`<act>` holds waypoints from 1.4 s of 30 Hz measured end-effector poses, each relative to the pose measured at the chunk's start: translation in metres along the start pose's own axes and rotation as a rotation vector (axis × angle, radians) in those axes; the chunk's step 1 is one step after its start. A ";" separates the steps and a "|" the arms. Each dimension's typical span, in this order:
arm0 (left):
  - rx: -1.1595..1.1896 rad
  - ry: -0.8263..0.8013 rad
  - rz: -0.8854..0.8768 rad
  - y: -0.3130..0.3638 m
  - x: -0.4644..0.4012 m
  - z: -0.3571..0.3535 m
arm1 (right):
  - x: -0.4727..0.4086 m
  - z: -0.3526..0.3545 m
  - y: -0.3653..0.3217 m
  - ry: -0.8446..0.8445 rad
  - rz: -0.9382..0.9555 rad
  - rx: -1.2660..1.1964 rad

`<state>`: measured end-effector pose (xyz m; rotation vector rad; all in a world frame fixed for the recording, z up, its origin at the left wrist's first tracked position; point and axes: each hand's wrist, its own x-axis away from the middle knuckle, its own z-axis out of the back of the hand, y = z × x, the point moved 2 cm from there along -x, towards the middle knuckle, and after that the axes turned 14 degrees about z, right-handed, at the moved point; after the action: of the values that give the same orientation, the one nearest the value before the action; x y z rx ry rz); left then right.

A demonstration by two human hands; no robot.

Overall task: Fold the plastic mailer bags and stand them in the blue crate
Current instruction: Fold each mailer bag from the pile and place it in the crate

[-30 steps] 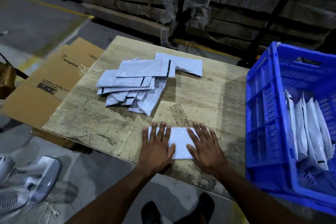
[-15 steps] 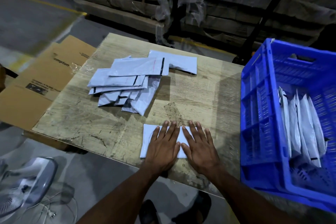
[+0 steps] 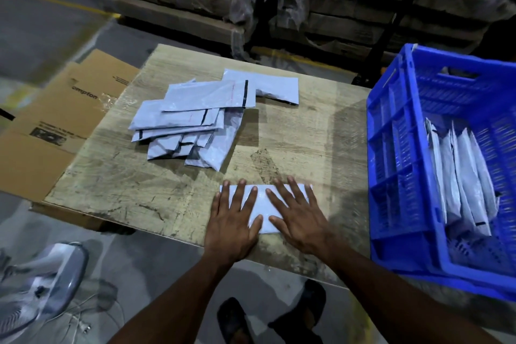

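A folded white mailer bag [image 3: 264, 208] lies flat near the front edge of the wooden board [image 3: 307, 137]. My left hand [image 3: 233, 220] presses its left part with straight, spread fingers. My right hand [image 3: 298, 216] presses its right part the same way. A loose pile of unfolded mailer bags [image 3: 206, 117] lies further back on the board. The blue crate [image 3: 396, 165] stands at the right, with several folded mailers [image 3: 463, 179] upright inside it.
Flattened cardboard [image 3: 55, 126] lies under and left of the board. A fan [image 3: 39, 285] with a cable lies on the floor at lower left. Wrapped stacks of boards [image 3: 321, 3] stand behind. My feet [image 3: 268, 315] are below the board's front edge.
Both hands have slid apart across the folded mailer after meeting at its middle half a second ago. The mailer stays flat in the same place.
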<state>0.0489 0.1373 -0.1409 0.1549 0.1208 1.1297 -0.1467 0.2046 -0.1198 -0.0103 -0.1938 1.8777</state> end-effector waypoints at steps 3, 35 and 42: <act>0.000 0.016 -0.024 -0.001 0.000 -0.002 | 0.001 -0.004 -0.001 -0.001 -0.015 -0.028; 0.090 -0.223 -0.094 -0.007 -0.014 0.014 | 0.034 0.029 -0.020 0.101 0.511 0.324; 0.354 -0.038 -0.005 -0.007 -0.005 0.022 | 0.022 0.072 -0.005 0.215 0.350 0.261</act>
<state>0.0573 0.1283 -0.1204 0.4911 0.2869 1.0926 -0.1567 0.2172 -0.0465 -0.0706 0.2152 2.2210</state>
